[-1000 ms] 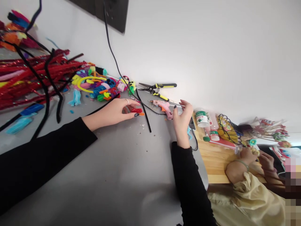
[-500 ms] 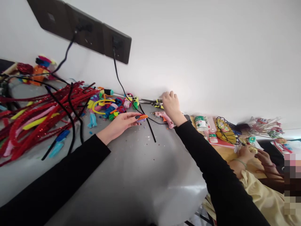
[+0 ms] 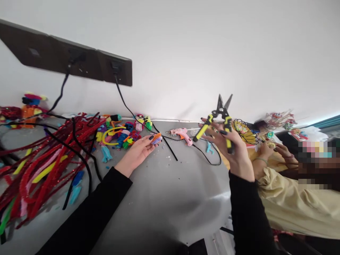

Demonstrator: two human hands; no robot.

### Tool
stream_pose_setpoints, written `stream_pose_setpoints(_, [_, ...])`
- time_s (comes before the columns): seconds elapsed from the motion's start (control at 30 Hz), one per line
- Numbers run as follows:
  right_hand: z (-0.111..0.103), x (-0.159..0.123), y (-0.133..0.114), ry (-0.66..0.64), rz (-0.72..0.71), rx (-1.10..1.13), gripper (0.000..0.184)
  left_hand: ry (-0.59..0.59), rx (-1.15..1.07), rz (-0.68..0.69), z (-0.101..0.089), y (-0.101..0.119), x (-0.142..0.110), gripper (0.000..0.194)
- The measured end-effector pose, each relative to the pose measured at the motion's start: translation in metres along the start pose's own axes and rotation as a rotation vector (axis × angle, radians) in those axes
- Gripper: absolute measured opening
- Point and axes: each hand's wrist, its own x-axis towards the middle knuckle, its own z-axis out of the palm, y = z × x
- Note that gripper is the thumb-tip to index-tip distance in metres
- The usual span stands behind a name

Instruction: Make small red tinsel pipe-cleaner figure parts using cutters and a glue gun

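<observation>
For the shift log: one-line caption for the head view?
Right hand lifts open yellow-handled cutters above the grey table; left hand pinches a small orange-purple piece.

craft workshop | pipe cleaners (image 3: 39, 156) | glue gun (image 3: 183, 134) | grey table (image 3: 164, 191)

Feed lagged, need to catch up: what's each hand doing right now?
Left hand: fingers closed on a small orange-and-purple fuzzy pipe-cleaner piece, low over the grey table.
Right hand: raised, gripping yellow-and-black-handled metal snips, blades open.
</observation>
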Motion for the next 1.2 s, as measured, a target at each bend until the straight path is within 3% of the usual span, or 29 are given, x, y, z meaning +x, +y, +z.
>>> stream_pose_setpoints(0.07, [0.006,-0.049,0.001,0.069,0.082,0.188,0.024,-0.001,-0.016,0.003,0.001,0.002,0.0,0.01])
stream_pose_setpoints(0.13, [0.018,-0.088,0.01,0.17,0.163,0.217,0.028,0.0,-0.031,0.004,0.002,0.003,0.0,0.011])
stream_pose_setpoints(0.3, [0.055,-0.137,0.035,-0.003,0.266,0.195,0.028,-0.006,-0.033,-0.021,0.003,0.001,-0.002,0.012])
stream_pose_setpoints(0.43, [0.081,-0.143,0.031,0.052,0.257,0.028,0.047,-0.023,-0.016,-0.026,0.013,-0.005,0.0,0.017])
stream_pose_setpoints(0.53, [0.094,-0.139,0.023,-0.009,0.278,-0.047,0.068,-0.047,-0.003,-0.011,0.025,-0.008,0.008,0.023])
stream_pose_setpoints(0.77, [0.101,-0.123,0.022,-0.066,0.281,-0.131,0.049,-0.047,0.012,-0.009,0.029,-0.015,0.018,0.028])
stream_pose_setpoints(1.2, [0.097,-0.116,0.036,-0.166,0.322,-0.107,0.05,0.015,0.061,-0.017,0.019,-0.018,0.011,0.039])
